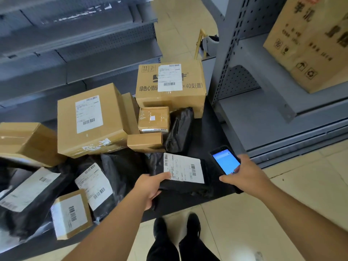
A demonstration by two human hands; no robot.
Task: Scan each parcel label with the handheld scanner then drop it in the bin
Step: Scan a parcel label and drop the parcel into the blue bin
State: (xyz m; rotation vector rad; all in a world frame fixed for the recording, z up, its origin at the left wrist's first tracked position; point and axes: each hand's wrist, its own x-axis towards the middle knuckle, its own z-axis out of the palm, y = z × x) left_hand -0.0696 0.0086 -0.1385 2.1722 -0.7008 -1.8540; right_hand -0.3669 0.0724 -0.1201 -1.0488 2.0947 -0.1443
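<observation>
**A:** Grey perforated steel shelving lines a pale tiled floor; what sits at its foot?

**B:** Parcels heaped on a low dark platform. Left of the shelving upright stands a tall printed carton, with a large plain cardboard box further left, both bearing white barcode labels. Glossy, crumpled black plastic mailers lie in front of them.

**A:** And the hands?

**B:** The left hand grips a flat black poly-bag parcel by its near-left edge, thumb on top, its rectangular white label facing up. The parcel is held at the platform's near edge, below and left of the shelving's base.

**A:** The scanner?

**B:** The right hand is curled around a slim black handheld scanner, phone-shaped, its blue screen lit. It is just right of the parcel, close to the shelving's bottom ledge.
</observation>
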